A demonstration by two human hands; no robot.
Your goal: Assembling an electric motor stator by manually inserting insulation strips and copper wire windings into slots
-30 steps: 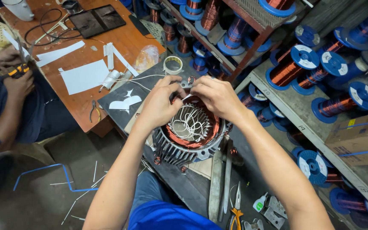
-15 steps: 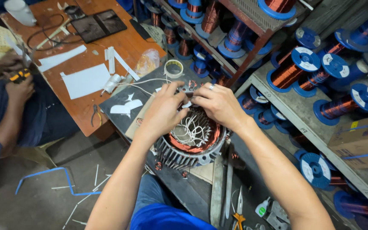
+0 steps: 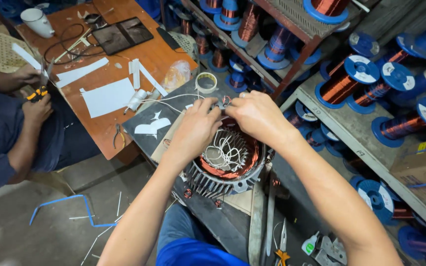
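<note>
1. I am working at the far rim of the motor stator point(image 3: 225, 170), which is sitting on the bench directly under both my hands, finned housing outward, copper winding showing inside the bore.
2. My left hand point(image 3: 196, 129) is pinching closed on the white lead wires point(image 3: 225, 150) at the rim; my right hand point(image 3: 257, 114) is curling shut just beside it, fingertips meeting the left's. Exactly which strand the right fingers are holding, I cannot tell.
3. Judgement: I am keeping the pinch close to the winding so the pull stays short and the copper enamel below my fingers is not getting scraped.
4. The loose loops are lying just beneath my grip, inside the bore; I am keeping them from snagging.
5. A tape roll point(image 3: 206, 82) is sitting just beyond my fingertips; pliers point(image 3: 282, 246) are lying well behind, near my right elbow.
6. A co-worker's hands point(image 3: 33, 93) are busy far to the left of my grip; keeping apart.
</note>
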